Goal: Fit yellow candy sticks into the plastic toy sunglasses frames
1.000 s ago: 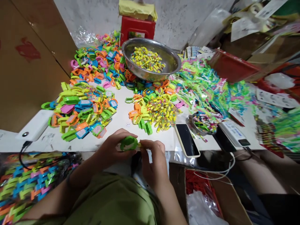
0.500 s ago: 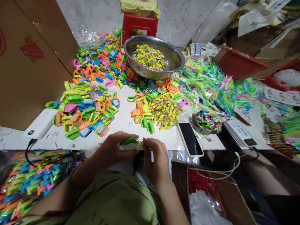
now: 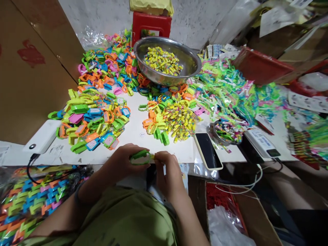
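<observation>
My left hand (image 3: pixel 123 160) is closed on a green toy watch (image 3: pixel 139 154), its strap curved into a loop, at the table's front edge. At the loop's right end, the fingertips of my right hand (image 3: pixel 170 171) pinch a small yellow tube (image 3: pixel 152 156), mostly hidden by the fingers. Beyond my hands lies a pile of short yellow tubes (image 3: pixel 181 123) filled with coloured bits. A heap of colourful toy watches (image 3: pixel 94 118) spreads out on the left, several with patterned faces.
A steel bowl (image 3: pixel 189 65) with more yellow tubes stands at the back, before a red stool (image 3: pixel 151 24). A phone (image 3: pixel 208 152) and a white power bank (image 3: pixel 42 136) lie near the front edge. Green plastic strips (image 3: pixel 225 85) cover the right side. A cardboard box (image 3: pixel 33 78) rises at left.
My right hand has moved slightly left, closer to the watch, and less of the yellow tube shows. The left hand keeps its hold; the view has shifted a little.
</observation>
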